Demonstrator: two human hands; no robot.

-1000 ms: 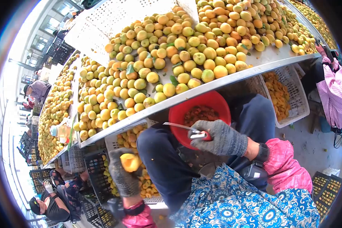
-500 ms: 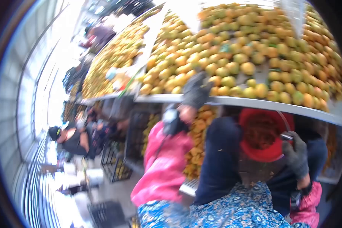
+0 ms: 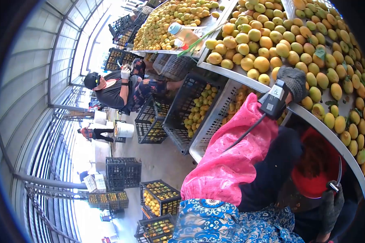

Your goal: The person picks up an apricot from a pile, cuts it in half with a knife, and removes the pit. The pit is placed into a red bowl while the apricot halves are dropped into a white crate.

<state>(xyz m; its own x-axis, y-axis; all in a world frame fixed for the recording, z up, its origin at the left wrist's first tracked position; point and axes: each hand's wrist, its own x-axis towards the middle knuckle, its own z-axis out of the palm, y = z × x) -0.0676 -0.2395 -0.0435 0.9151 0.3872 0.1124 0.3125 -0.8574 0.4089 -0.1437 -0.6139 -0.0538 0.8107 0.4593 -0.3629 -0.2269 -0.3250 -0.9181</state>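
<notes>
My left hand (image 3: pixel 293 83), in a dark grey knit glove, reaches over the metal table rim among the yellow-orange apricots (image 3: pixel 260 64). Its fingers point away from me and are mostly hidden behind the back of the hand. At the lower right my right hand (image 3: pixel 332 208), gloved too, is closed around a tool with a shiny metal collar (image 3: pixel 333 186) and a thin curved metal piece. Beside that hand, below the table edge, sits a red bucket (image 3: pixel 312 184) with brownish contents in shadow.
Left of my arm stand a white crate (image 3: pixel 207 133) and a black crate (image 3: pixel 178 117) with apricots in it. A bottle (image 3: pixel 184 35) stands on the neighbouring table. Farther off, a person (image 3: pixel 121 87) sits with raised hands. Stacked crates (image 3: pixel 123 173) line the floor.
The view has swung left, bringing the aisle and crates into sight. My left hand stays at the table rim by the apricots. My right hand still grips the metal-collared tool by the bucket.
</notes>
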